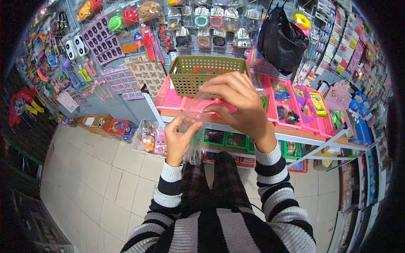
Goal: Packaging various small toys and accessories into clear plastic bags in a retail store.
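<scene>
Clear plastic bags (196, 139) hang in front of me, thin and crumpled, their lower ends above my legs. My left hand (180, 136) pinches them between thumb and fingers. Just right of their upper part, my right hand (239, 101) is raised, its thumb and fingers curved and apart. The film reaches close to those fingertips; motion blur and transparency hide whether they grip it. Behind my hands, an olive-green perforated plastic basket (186, 85) stands on pink trays, with small pinkish items partly visible through its holes.
Pink plastic trays (284, 121) with small goods line the shelf. Green baskets (235, 139) sit below. A black plastic bag (281, 44) hangs from the wire-grid wall among packaged accessories. At left, a clear bin (136, 137) and a cardboard box (106, 118) stand on the tiled floor (107, 186).
</scene>
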The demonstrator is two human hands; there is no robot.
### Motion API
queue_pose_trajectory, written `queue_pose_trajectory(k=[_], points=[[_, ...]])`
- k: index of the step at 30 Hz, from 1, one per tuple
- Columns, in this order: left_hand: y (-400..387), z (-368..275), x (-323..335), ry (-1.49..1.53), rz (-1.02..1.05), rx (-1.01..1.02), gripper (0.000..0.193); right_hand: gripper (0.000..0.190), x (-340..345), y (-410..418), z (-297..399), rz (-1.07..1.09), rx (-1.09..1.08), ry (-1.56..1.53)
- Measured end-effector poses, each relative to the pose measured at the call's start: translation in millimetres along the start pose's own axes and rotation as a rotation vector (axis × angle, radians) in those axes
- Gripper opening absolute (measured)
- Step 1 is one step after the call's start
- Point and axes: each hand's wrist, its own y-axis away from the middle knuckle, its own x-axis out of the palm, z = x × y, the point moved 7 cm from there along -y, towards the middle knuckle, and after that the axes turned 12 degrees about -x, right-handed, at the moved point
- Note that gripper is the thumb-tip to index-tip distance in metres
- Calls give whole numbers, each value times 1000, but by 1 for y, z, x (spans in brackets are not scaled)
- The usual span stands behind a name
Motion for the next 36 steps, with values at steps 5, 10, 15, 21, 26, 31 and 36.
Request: queue_pose_trajectory(k=[5, 10, 15, 21, 26, 31, 36], points=[[4, -4, 8, 46, 79, -14, 15, 22, 11, 9, -2, 213, -131, 36], [-6, 4, -3, -87, 93, -22, 14, 22, 19, 6, 0, 229, -86, -6], [-1, 1, -5, -45, 119, -22, 15, 20, 12, 2, 2, 81, -60, 23], [-3, 25, -2, 113, 137, -166, 14, 14, 15, 12, -2, 166, -63, -9], [-2, 22, -2, -39, 94, -88, 18, 16, 28, 23, -2, 344, 11, -160], [4, 8, 0, -259, 85, 76, 20, 19, 29, 37, -8, 463, 71, -211], [5, 2, 8, -368, 217, 109, 23, 38, 44, 44, -4, 766, 201, -359]])
